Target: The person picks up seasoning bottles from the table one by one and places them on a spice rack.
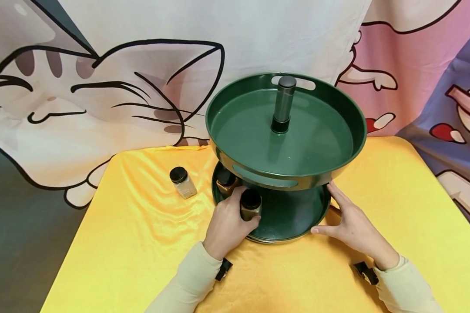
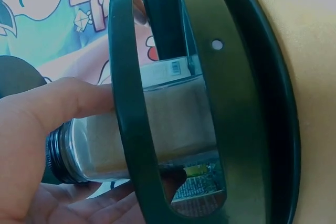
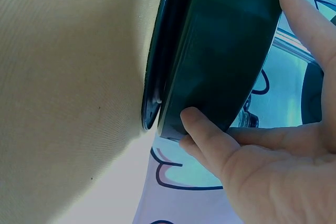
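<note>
My left hand (image 1: 225,226) grips a black-lidded glass spice jar (image 1: 251,211), thumb on one side and fingers on the other. It holds the jar at the front left of the green lower tray (image 1: 290,217). Through the tray's handle slot in the left wrist view, the jar (image 2: 176,119) shows brownish contents. Behind it on the lower tray stands another black-lidded jar (image 1: 226,182), partly hidden by the upper tray. My right hand (image 1: 354,230) rests on the lower tray's right side; in the right wrist view its spread fingers (image 3: 202,129) touch the outer wall.
The wider green upper tray (image 1: 239,121) overhangs the lower one, with a grey post (image 1: 285,102) rising from its middle. A jar with pale contents (image 1: 185,188) stands on the yellow tablecloth (image 1: 141,217) to the left. A cartoon-printed curtain (image 1: 278,39) hangs behind the table.
</note>
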Tool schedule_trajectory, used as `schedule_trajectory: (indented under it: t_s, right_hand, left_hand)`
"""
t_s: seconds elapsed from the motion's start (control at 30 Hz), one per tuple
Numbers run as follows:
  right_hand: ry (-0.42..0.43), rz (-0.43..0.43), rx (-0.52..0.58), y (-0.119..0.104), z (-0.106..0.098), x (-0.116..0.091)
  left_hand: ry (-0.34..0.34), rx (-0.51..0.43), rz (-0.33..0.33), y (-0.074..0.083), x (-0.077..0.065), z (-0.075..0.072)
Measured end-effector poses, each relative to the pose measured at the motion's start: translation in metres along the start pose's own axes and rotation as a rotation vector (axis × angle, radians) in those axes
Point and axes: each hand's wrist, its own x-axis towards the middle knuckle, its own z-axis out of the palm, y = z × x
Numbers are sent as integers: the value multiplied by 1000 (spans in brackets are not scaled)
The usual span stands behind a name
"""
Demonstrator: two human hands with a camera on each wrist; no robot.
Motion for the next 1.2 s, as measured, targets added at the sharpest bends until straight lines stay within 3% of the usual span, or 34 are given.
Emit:
schedule_trajectory:
  t_s: [0.3,0.63,0.9,1.2]
  right_hand:
    - [-4,8,13,0,0,-1]
    - [-2,2,25,-1,0,0]
    - [25,-23,6,0,-2,-1]
    - [19,-46,47,2,-5,-1]
  left_hand:
    - [-28,49,17,2,-2,-3]
    - [-30,60,14,10,-3,-23]
    - [43,17,29,12,-4,-51]
    - [179,32,42,-6,-2,-79]
